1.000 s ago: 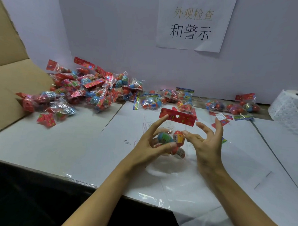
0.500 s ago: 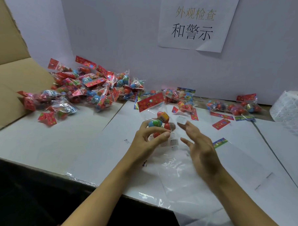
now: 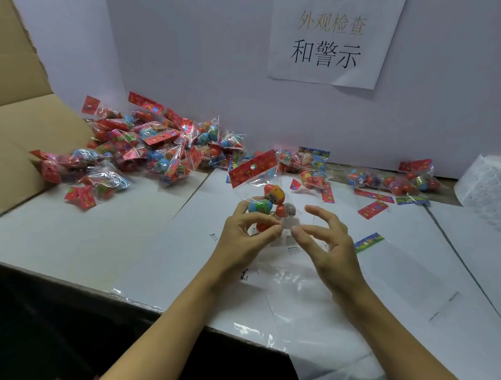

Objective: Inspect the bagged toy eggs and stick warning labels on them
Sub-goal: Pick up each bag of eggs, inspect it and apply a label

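Observation:
My left hand (image 3: 241, 241) pinches a clear bag of toy eggs (image 3: 272, 198) just above the white table, its red header card (image 3: 253, 168) pointing up and to the left. Red, orange and blue eggs show through the plastic. Small white printed labels (image 3: 287, 241) sit on the bag's lower part. My right hand (image 3: 327, 245) is right beside the bag with fingers spread and loosely bent. Its thumb tip lies against the lower edge of the bag near the labels. I cannot tell whether a label is on that thumb.
A heap of bagged eggs (image 3: 147, 151) lies at the back left beside an open cardboard box (image 3: 14, 122). More bags (image 3: 396, 182) lie at the back right. A white label roll (image 3: 490, 186) stands at the right edge. Loose header cards (image 3: 372, 208) lie on the table.
The bag has turned from header-right to header-up-left in my left hand. The white label seen on my right fingertips half a second ago is no longer visible there; that hand now meets the bag's lower edge.

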`<state>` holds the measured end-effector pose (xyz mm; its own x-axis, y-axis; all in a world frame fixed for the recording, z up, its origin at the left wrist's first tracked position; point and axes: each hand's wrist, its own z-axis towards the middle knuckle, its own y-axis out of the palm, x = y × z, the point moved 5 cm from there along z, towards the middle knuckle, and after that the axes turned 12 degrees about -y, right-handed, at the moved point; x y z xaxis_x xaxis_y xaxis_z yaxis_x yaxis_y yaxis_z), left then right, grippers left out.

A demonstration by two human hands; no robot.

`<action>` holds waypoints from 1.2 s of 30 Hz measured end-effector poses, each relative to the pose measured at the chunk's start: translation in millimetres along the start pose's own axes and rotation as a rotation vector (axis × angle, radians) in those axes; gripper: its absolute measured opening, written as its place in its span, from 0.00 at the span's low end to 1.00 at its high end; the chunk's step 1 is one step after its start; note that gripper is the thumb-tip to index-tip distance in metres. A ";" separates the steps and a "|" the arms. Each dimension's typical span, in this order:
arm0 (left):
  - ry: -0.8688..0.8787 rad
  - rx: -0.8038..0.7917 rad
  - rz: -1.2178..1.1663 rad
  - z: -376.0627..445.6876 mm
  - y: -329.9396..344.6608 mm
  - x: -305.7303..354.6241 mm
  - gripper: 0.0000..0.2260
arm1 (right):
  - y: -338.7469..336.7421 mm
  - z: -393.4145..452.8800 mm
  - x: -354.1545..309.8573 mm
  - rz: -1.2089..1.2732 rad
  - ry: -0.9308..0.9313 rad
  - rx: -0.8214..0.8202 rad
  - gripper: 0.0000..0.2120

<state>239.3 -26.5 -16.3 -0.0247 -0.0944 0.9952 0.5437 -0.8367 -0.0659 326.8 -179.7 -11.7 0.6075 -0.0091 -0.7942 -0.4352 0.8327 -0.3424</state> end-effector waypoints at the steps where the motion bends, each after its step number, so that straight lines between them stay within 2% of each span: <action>1: 0.002 -0.003 0.006 -0.1 0.4 -0.1 0.01 | -2.3 0.4 -0.7 -0.024 -0.013 0.034 0.10; 7: -0.004 -0.049 0.002 -1.7 2.9 -0.9 0.02 | -9.6 2.5 5.5 0.025 -0.026 0.105 0.03; 12: 0.020 -0.094 -0.135 -4.2 5.8 1.2 0.08 | -17.7 4.7 12.0 0.247 0.000 0.206 0.06; 15: 0.016 -0.118 -0.165 -4.9 5.8 0.9 0.13 | -18.2 5.2 16.9 0.268 0.019 0.172 0.05; 19: -0.013 -0.165 -0.162 -6.1 9.3 0.4 0.23 | -12.9 4.8 17.0 0.276 0.031 0.120 0.08; 23: 0.040 -0.184 -0.169 -9.3 8.6 4.6 0.20 | -11.9 4.5 16.0 0.222 0.020 0.101 0.06; 29: 0.030 -0.170 -0.156 -10.3 8.2 5.4 0.20 | -11.1 5.4 19.0 0.188 0.026 0.112 0.06; 36: 0.070 -0.138 -0.143 -9.0 8.2 5.8 0.13 | -9.5 5.4 19.3 0.148 0.024 0.108 0.05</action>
<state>236.0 -38.8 -11.7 -0.1542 -0.0024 0.9880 0.4103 -0.9099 0.0618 346.3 -184.7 -21.0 0.5256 0.1059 -0.8441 -0.4438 0.8807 -0.1658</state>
